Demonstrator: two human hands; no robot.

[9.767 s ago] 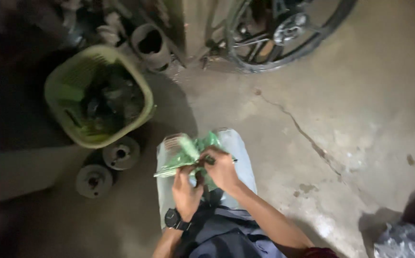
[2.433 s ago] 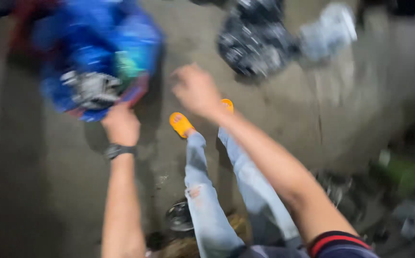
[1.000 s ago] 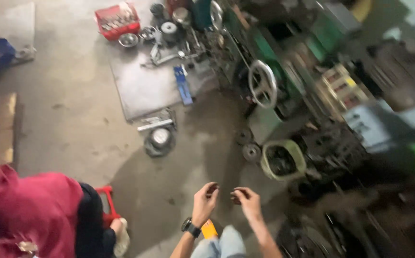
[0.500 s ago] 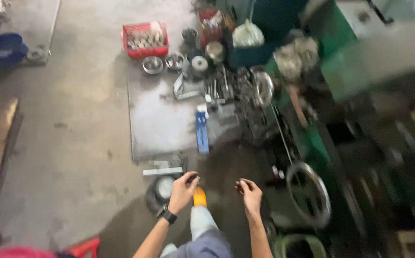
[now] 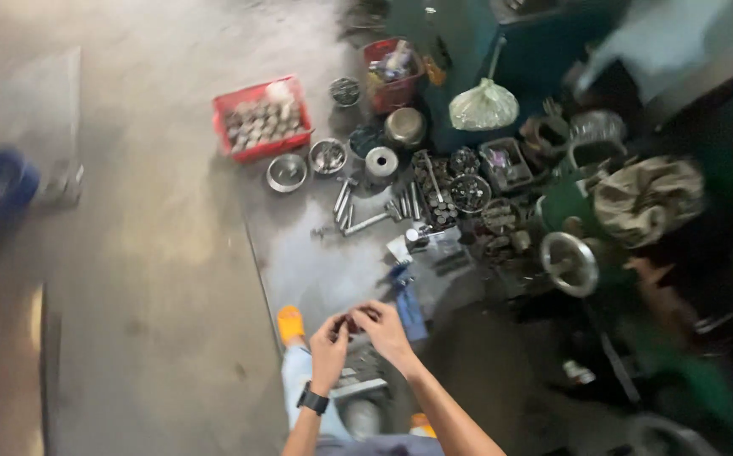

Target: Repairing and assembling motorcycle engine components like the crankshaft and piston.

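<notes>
Dark and small, a part (image 5: 352,322) is pinched between the left hand (image 5: 329,341) and right hand (image 5: 386,328), seemingly for inspection. A red crate (image 5: 258,116) of metal pieces is seen at eleven o'clock on the floor (image 5: 147,253).

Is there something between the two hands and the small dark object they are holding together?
Nothing visible does. The left hand and the right hand meet in front of the person, and the small dark object sits directly between their fingertips. What it is, the blur hides.

A black wristwatch (image 5: 313,399) is worn on the left wrist. Both forearms are left bare. Light blue jeans (image 5: 297,376) and an orange shoe (image 5: 290,323) are worn.
</notes>
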